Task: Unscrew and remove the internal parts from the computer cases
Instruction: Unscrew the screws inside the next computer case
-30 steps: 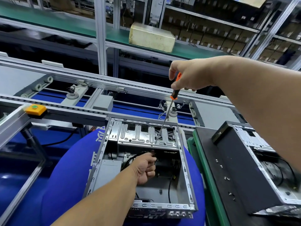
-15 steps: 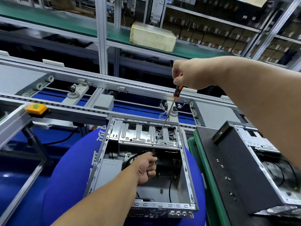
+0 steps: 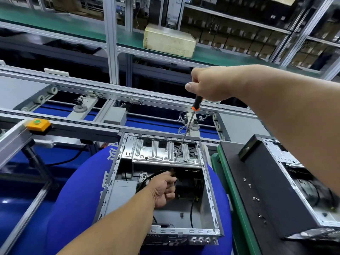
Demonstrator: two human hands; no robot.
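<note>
With the right hand (image 3: 211, 83) clamped on the screwdriver (image 3: 185, 135), tip at the near edge of the open case's (image 3: 207, 183) drive bracket (image 3: 165, 151), and left hand (image 3: 163, 190) curled round inner cables (image 3: 147, 178), a slanted shaft could slip off the screw

Conveyor line (image 3: 77, 124), green shelving (image 3: 73, 28)

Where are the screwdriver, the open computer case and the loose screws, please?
screwdriver (image 3: 196, 104): head view, on its orange and black handle.
open computer case (image 3: 209, 190): head view, on its right side rail.
loose screws (image 3: 256, 199): head view, on one screw on the black panel.
</note>
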